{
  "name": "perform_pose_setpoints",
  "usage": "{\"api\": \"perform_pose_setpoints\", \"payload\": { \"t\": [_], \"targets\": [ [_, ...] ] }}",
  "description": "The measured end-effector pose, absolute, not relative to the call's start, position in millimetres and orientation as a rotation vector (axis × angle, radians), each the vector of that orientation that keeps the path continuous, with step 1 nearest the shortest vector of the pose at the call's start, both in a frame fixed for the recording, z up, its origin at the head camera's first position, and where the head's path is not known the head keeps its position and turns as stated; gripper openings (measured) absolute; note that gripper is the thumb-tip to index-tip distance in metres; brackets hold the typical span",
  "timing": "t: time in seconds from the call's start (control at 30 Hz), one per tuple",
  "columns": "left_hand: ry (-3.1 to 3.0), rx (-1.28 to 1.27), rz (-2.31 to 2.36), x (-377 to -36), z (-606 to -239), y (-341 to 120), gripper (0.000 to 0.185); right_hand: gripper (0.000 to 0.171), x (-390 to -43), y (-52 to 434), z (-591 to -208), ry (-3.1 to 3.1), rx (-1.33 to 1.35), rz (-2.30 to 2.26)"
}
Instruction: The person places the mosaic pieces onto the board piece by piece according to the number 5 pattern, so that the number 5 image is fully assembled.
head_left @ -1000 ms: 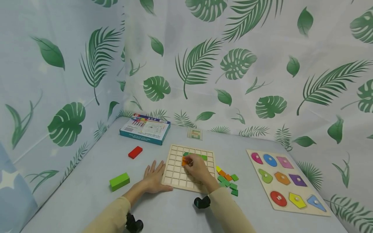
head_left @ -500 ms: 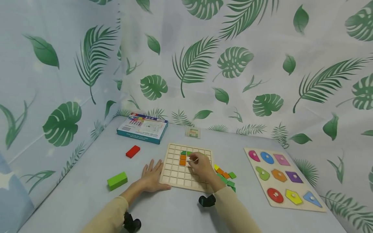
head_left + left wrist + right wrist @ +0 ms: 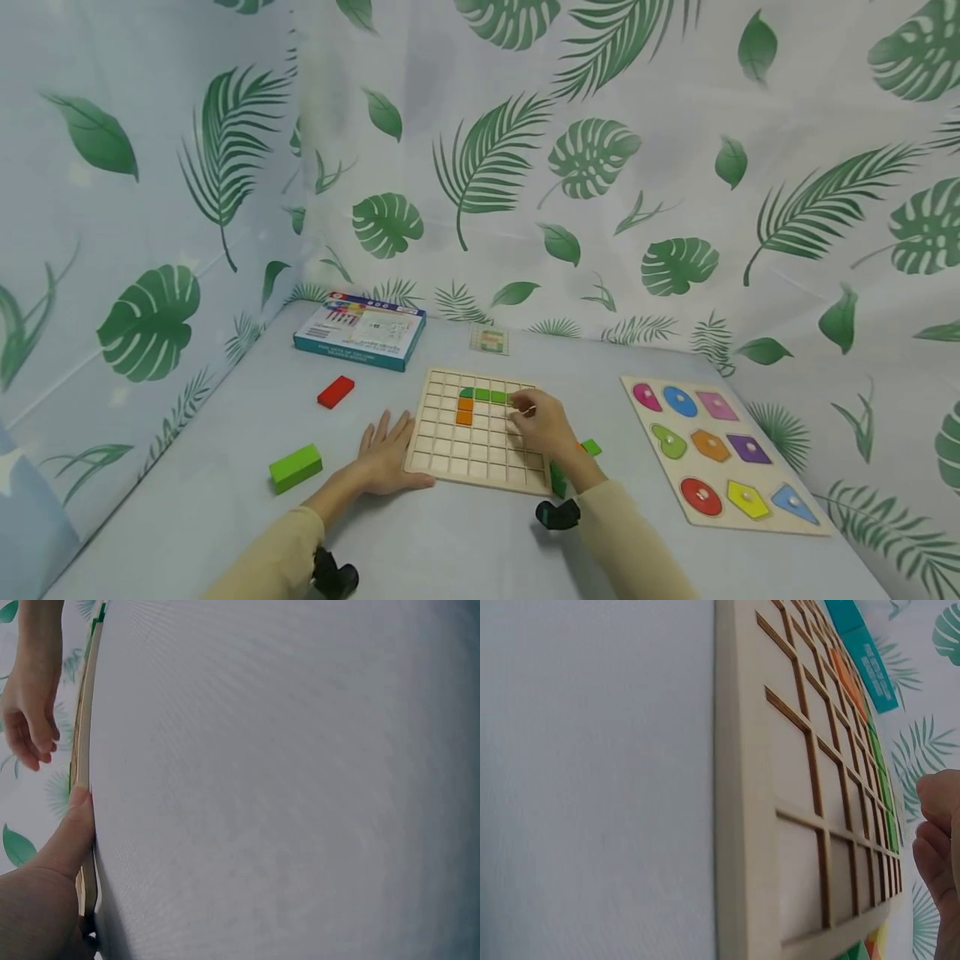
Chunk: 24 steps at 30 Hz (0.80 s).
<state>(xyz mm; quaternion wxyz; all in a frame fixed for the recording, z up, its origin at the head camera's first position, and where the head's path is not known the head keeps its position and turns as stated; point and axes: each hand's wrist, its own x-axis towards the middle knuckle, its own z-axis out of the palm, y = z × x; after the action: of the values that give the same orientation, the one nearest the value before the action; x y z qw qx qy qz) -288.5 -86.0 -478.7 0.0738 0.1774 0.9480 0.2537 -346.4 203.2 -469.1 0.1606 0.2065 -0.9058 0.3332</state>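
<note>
My left hand rests at the left front corner of a wooden grid board, fingers spread. Its thumb lies against the board's front edge, also seen in the left wrist view. Over the board's right side hovers my right hand, fingers loosely bent; no tile shows between them in either wrist view. Set in the grid are a dark green tile with a rounded corner, a row of light green tiles and two orange tiles below. Loose tiles right of the board are partly hidden by my right arm.
Behind the board lie a small pattern card and a flat boxed set. A red block and a green block are on the left. A knobbed shape puzzle lies on the right.
My right hand has left the orange tiles, which now show uncovered, and has moved right across the board. My left hand stays at the corner. The head view has shifted slightly.
</note>
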Motion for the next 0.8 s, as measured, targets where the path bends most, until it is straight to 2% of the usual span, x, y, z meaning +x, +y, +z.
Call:
{"api": "perform_pose_setpoints", "payload": {
  "t": [0.43,0.8],
  "targets": [
    [2.848,0.562,0.773,-292,-486,-86,0.107,0.024,-334,257,-469,-2.597,0.475,0.896],
    [2.856,0.534,0.789,-293,-490,-87,0.108,0.025,-324,291,-464,-2.678,0.492,0.865]
  ]
}}
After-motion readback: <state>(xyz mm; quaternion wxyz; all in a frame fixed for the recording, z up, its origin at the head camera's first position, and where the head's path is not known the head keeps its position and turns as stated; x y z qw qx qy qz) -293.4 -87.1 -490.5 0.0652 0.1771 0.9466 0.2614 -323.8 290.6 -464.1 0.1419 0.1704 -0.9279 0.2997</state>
